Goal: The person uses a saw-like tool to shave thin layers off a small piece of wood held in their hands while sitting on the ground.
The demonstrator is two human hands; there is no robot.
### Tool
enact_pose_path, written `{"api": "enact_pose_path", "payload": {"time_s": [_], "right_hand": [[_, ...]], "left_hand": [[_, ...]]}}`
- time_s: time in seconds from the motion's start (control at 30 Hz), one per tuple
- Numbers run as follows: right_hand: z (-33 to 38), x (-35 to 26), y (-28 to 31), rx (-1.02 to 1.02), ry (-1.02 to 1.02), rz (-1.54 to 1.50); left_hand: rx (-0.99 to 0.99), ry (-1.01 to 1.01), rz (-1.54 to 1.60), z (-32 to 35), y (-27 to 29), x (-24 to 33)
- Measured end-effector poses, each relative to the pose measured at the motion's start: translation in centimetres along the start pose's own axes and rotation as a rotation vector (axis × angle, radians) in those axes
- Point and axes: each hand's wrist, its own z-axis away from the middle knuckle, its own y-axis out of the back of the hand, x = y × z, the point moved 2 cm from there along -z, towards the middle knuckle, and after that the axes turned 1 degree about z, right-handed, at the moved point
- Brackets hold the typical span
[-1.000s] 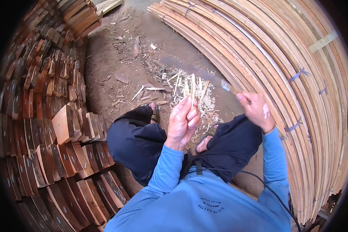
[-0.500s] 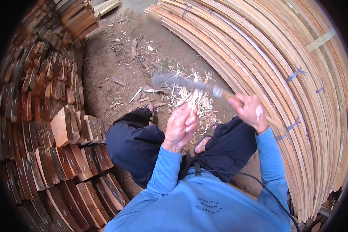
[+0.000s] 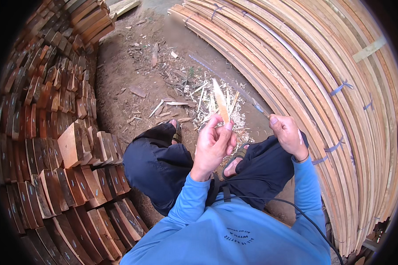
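Between the thumb and fingers of my left hand [image 3: 213,143] stands a pale, flat piece of wood [image 3: 220,99], its far end cut to a point. My right hand [image 3: 289,136] is closed around the handle of a machete [image 3: 241,92]. Seen nearly edge-on, the long, thin blade runs from that hand toward the far left, beyond the wood and apart from it. Most of the handle is hidden in my fist. Under both hands lies a heap of wood shavings [image 3: 239,119] on the ground.
Stacked short boards [image 3: 73,145] rise on the left. Long bundled wooden strips [image 3: 292,84], tied with blue bands, curve along the right. Bark and chips [image 3: 137,91] litter the dirt floor. My sandalled feet [image 3: 234,164] flank the shavings, and a black cable [image 3: 298,207] crosses my blue shirt.
The machete has swung away from the wood, its blade turned edge-on, and my right hand has dropped slightly. My left hand has turned the wood so its flat, pointed face shows.
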Motion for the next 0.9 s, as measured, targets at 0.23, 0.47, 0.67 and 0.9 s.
{"api": "enact_pose_path", "payload": {"time_s": [0.23, 0.47, 0.67, 0.9], "right_hand": [[0.2, -0.2, -0.7, -0.057, -0.004, 0.029], [-0.1, -0.8, -1.0, -0.121, 0.025, 0.099], [0.9, -1.4, -0.9, -0.114, 0.105, 0.149], [1.7, -3.1, -1.0, -0.03, 0.146, 0.166]], "left_hand": [[0.077, -0.205, -0.42, 0.2, -0.1, -0.3], [0.056, -0.192, -0.262, 0.2, -0.2, -0.7], [0.05, -0.08, 0.119, 0.1, 0.4, -1.0], [-0.126, -0.091, 0.407, 0.6, 0.2, -0.6]]}}
